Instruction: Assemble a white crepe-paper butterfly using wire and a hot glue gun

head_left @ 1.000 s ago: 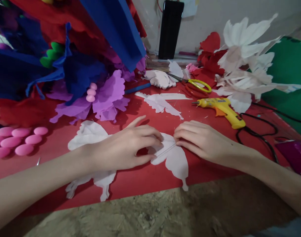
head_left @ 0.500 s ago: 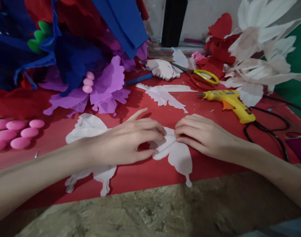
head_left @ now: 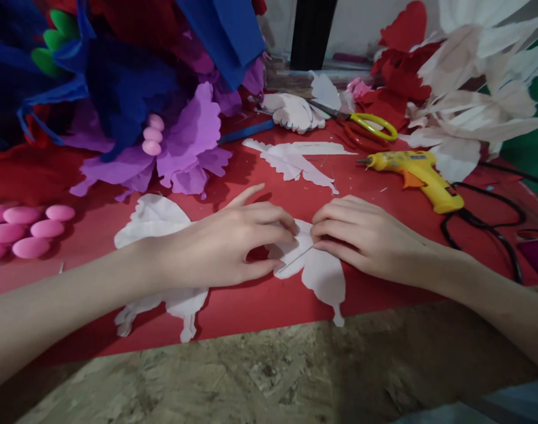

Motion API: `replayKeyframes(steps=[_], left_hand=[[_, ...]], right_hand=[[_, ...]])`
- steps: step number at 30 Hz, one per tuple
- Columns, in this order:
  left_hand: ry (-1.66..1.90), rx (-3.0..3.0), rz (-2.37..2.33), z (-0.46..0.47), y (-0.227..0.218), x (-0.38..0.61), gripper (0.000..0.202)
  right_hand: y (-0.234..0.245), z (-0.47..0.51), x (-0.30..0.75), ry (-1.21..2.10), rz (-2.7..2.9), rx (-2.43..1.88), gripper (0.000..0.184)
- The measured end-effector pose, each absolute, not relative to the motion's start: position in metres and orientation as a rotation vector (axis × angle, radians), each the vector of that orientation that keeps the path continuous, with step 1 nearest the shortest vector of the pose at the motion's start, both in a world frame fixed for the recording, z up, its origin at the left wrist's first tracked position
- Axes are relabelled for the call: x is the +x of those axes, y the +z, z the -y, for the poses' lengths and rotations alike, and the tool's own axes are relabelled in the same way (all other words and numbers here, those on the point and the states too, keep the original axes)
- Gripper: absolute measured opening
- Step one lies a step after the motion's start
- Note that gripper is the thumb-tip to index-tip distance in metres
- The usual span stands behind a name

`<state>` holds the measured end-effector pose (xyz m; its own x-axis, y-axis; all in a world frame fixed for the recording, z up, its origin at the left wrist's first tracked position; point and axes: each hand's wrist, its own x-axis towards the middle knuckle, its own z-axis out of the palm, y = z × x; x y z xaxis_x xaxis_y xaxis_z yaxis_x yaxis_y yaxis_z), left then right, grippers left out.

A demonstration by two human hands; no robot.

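On my head view the white butterfly cutout (head_left: 324, 280) lies flat on the red-covered desk (head_left: 246, 315), between and partly under my hands, near the front edge; its narrow tail points toward that edge, leaning slightly right; a thin dark line (head_left: 297, 258), perhaps a wire, crosses it on a slant, its long axis running from near left to far right.

My left hand (head_left: 255, 238) reaches in palm down, half open; thumb and curled fingers are parted, tips resting on the cutout, the little finger stretched away from me; my right hand (head_left: 350, 235) comes in from the other side, fingers bent and bunched, tips at the line's far end; I cannot tell whether they pinch it.

A second white cutout (head_left: 154, 218) lies partly beneath my left forearm, tails toward me; the yellow glue gun (head_left: 421, 174) rests beyond my right hand, nozzle leftward.
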<state>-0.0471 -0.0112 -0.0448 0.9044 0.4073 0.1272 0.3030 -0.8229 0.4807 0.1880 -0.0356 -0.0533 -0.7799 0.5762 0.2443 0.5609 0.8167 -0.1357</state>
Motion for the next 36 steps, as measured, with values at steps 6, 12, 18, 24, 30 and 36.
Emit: replayKeyframes(steps=[6, 12, 18, 24, 30, 36], left_hand=[[0.321, 2.603, -0.519, 0.0115, -0.0475, -0.0483, 0.017], [0.352, 2.644, -0.503, 0.0119, -0.0486, -0.0466, 0.015], [0.356, 2.642, -0.49, 0.0114, -0.0494, -0.0459, 0.016], [0.344, 2.654, -0.506, 0.0118, -0.0484, -0.046, 0.015], [0.363, 2.652, -0.488, 0.0113, -0.0498, -0.0466, 0.017], [0.37, 2.691, -0.451, 0.0108, -0.0503, -0.0473, 0.021]], right_hand=[[-0.0532, 0.0364, 0.1864, 0.04, 2.734, -0.853, 0.03], [-0.0533, 0.0364, 0.1858, 0.037, 2.727, -0.839, 0.029], [-0.0534, 0.0354, 0.1861, 0.126, 2.728, -0.817, 0.028], [-0.0535, 0.0364, 0.184, 0.132, 2.71, -0.837, 0.025], [-0.0534, 0.0357, 0.1847, 0.171, 2.703, -0.843, 0.022], [-0.0532, 0.0373, 0.1837, 0.199, 2.704, -0.898, 0.022]])
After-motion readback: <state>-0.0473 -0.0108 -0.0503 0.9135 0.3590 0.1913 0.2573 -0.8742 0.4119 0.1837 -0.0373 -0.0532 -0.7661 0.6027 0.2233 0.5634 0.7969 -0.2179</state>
